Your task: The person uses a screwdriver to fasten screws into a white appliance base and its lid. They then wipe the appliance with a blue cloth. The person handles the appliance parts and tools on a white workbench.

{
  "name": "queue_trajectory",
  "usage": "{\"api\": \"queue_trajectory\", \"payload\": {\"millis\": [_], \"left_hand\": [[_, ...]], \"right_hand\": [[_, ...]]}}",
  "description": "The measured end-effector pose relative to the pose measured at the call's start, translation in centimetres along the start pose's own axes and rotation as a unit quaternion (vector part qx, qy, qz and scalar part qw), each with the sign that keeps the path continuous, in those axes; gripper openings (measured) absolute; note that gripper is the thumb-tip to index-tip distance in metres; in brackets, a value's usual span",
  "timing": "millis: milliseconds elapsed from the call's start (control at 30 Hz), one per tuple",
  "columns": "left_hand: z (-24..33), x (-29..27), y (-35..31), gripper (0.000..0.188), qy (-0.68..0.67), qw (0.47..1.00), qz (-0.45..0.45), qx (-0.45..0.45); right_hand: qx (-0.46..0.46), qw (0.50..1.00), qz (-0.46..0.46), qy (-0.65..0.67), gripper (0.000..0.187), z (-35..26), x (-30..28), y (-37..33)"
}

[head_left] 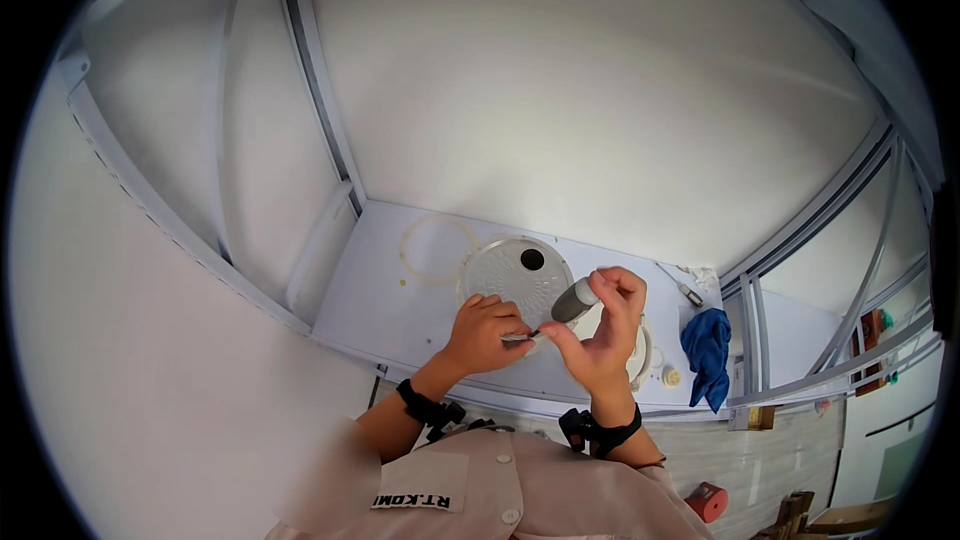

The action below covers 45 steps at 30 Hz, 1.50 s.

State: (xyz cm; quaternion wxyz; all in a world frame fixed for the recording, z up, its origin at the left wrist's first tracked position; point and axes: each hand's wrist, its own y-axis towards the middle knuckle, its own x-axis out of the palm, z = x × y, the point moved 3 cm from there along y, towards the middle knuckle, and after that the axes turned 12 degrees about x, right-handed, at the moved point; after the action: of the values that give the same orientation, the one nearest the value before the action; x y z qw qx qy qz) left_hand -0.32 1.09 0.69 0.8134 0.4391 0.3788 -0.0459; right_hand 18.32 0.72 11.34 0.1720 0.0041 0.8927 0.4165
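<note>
Above the white desk (400, 300), near mid-frame, right hand (600, 330) holds a grey cylindrical tool handle (573, 300), fingers (625, 288) wrapped round its upper end. Long axis tilts: fat end up-right, thin tip (537, 333) down-left. Left hand (485, 332) sits just left of the tip, fingers pinched on a small flat grey piece (515, 337) that meets the tip; can't tell if they actually touch. Left hand is the nearer one to the tip. Round translucent plastic lid with a dark hole (515, 275) lies on the desk just behind both hands. Blue cloth (708, 345) well to the right.
</note>
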Motion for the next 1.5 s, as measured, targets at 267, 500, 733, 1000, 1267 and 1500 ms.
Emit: {"api": "queue_trajectory", "payload": {"millis": [267,500,733,1000,1267,1500], "left_hand": [[0.2,-0.3,0.2,0.011,-0.01,1.0,-0.003,0.006],[0.2,-0.3,0.1,0.01,0.004,1.0,0.015,0.01],[-0.1,-0.1,-0.1,0.012,-0.007,0.998,0.048,0.025],[-0.1,-0.1,-0.2,0.012,-0.003,0.999,0.049,0.009],[-0.2,0.0,-0.2,0.017,-0.02,0.997,0.073,0.007],[-0.1,0.1,0.0,0.017,-0.013,0.998,0.052,-0.019]], "right_hand": [[0.086,0.98,-0.06,0.17,0.062,0.5,0.7,-0.8],[0.013,0.999,-0.023,0.023,0.066,-1.3,0.5,0.6],[0.045,0.998,-0.039,-0.003,0.074,0.7,0.1,-0.5],[0.09,0.99,-0.09,0.055,0.084,-0.8,0.7,0.2],[0.149,0.986,-0.079,0.01,0.09,0.0,0.9,-0.9],[0.106,0.982,-0.115,0.11,0.084,-0.3,1.9,-0.9]]}}
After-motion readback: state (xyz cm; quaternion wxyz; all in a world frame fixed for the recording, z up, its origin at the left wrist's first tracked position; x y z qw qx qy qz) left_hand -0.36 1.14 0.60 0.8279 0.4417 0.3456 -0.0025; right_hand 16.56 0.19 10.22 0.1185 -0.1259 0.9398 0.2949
